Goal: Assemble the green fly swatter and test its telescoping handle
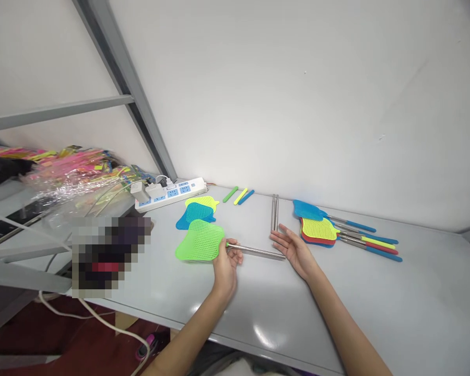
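- While the left hand (226, 261) gripped the green swatter (200, 241) where its head met the metal rod (256, 252), the right hand (293, 248) lay open, fingers at the rod's far end.
- Finished swatters (337, 230), with coloured grips fitted, were stacked at three o'clock of the hands.
- Left to do, judging by the layout: the held rod bore no grip; spare heads (198, 211), loose grips (238, 196) and bare rods (274, 212) waited at twelve o'clock on the table (376, 303).

No legible txt — no labels, nos. or signs.
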